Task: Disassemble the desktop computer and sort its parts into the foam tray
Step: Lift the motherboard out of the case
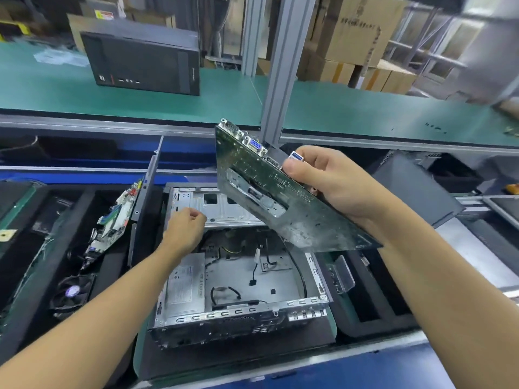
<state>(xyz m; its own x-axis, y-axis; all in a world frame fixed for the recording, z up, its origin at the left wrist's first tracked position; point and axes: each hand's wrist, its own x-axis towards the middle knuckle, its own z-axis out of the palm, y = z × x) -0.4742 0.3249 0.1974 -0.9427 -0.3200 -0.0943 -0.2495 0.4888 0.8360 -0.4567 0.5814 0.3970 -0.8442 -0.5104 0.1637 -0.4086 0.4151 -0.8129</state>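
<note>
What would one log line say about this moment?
step: motherboard held above case | right hand: grips motherboard by port edge | left hand: curled over case, grip unclear

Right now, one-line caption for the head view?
Right hand holds the motherboard tilted above the open computer case; left hand is at its far left corner.

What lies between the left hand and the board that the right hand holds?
Head view: nothing but the case's bare metal panel, behind the gap between left hand and board.
</note>
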